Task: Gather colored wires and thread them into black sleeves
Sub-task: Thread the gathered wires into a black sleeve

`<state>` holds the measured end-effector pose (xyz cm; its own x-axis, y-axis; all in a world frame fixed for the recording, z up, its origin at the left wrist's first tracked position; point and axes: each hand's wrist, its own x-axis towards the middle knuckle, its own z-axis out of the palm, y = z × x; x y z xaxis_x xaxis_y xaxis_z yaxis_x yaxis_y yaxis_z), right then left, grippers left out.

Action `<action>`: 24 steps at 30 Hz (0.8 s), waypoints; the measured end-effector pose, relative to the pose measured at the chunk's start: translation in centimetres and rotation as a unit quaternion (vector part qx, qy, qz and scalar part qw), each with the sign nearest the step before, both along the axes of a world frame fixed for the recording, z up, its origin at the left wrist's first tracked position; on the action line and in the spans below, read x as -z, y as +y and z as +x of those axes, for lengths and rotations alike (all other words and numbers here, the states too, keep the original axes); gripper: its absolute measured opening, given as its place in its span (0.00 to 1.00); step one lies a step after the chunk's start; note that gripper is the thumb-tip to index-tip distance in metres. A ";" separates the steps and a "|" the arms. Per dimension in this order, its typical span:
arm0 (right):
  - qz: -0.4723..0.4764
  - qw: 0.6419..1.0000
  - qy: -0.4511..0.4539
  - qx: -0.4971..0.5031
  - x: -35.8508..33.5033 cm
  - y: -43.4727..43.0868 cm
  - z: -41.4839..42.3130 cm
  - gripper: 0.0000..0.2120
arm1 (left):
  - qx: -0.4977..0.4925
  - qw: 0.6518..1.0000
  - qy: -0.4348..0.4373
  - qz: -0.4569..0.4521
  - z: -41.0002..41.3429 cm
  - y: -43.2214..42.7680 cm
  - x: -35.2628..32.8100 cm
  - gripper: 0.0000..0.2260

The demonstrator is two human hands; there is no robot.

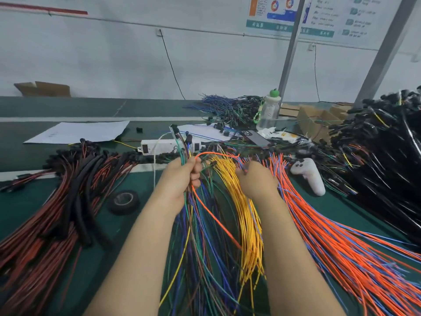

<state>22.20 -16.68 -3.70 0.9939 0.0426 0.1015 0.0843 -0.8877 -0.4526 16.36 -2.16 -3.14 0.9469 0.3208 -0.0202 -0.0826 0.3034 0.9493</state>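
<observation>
Nearest, under both wrists: tails of the mixed wires (200, 247) (blue, green, purple, one yellow) hang down from the left fist. Between the forearms a yellow wire bunch (247, 224) lies on the green mat (337, 204). Right of the right forearm there's a wide fan of orange wires (341, 247), a few blue among them.

Left hand (182, 179): fist clamped round the top of the mixed wires. Right hand (256, 181): back to camera, fingers curled. It looks pinched on the end of a single orange wire (215, 218) that arcs over from the left fist. The fingertips are hidden, so that's not certain. Hands are apart, with the yellow bunch between them.

Left of the left hand: tape roll (124, 201), then red-and-black wires with black sleeves (78, 201) lying among them. Just right of the right hand: white controller (309, 176).

Beyond the hands: power strip (159, 145), paper sheet (77, 132), phone (258, 137), bottle (270, 110), blue wire heap (227, 106). Far right is a black heap (387, 156), probably finished harnesses.

Progress, my read: gathering stage, mid-set, with the orange going into the bundle. Neither hand holds a sleeve, so threading this set is not yet done. Plenty of loose stock left.

Writing: the wall posters (319, 17) have text and charts, too blurred to read. The paper sheet has faint marks, unreadable. No brand legible.
</observation>
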 end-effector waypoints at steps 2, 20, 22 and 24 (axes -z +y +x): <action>0.077 0.996 -0.008 -0.032 0.1 0.4 0.4 0.14 | -0.002 1.000 0.005 0.017 -0.5 0.5 -0.2 0.12; 0.459 0.868 0.055 -0.184 -4.7 11.3 -1.7 0.14 | -0.105 0.981 0.005 0.163 -1.9 1.8 -2.6 0.13; 0.418 0.888 0.029 -0.189 -5.3 11.4 -1.8 0.14 | -0.106 0.989 -0.021 0.104 -2.4 2.3 -3.2 0.14; 0.457 0.864 0.068 -0.199 -6.0 11.6 -2.4 0.11 | -0.073 0.991 -0.051 0.098 -3.0 2.2 -3.9 0.15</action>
